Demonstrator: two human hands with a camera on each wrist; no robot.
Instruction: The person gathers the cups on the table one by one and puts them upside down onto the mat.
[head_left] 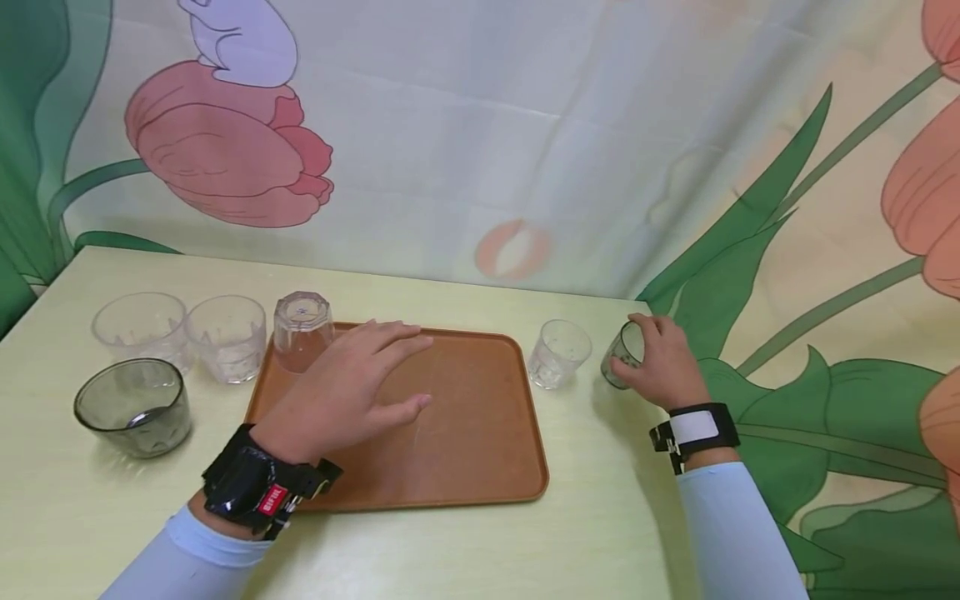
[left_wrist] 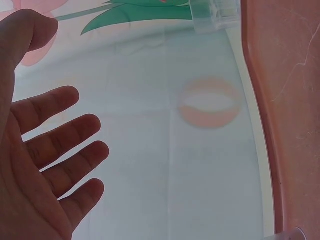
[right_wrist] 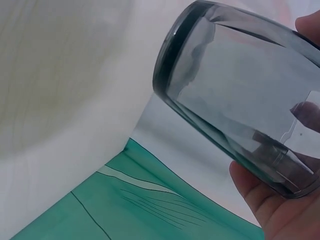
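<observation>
At the right end of the table my right hand (head_left: pixel 662 360) grips a smoky grey drinking glass (head_left: pixel 627 354) near its rim, between thumb and fingers. In the right wrist view the grey glass (right_wrist: pixel 235 100) is tilted, its thick base toward the upper left. My left hand (head_left: pixel 356 387) hovers over the left part of a brown tray (head_left: pixel 472 417), fingers spread and holding nothing. Just beyond that hand, a clear faceted glass (head_left: pixel 302 329) stands upside down at the tray's back left corner. A small clear glass (head_left: pixel 558 354) stands between the tray and the grey glass.
Left of the tray are two clear glass vessels, a wide one (head_left: pixel 140 325) and a narrower one (head_left: pixel 227 337). A smoky grey glass bowl (head_left: pixel 135 408) sits in front of them. A printed curtain (head_left: pixel 420 167) hangs along the table's back and right edges.
</observation>
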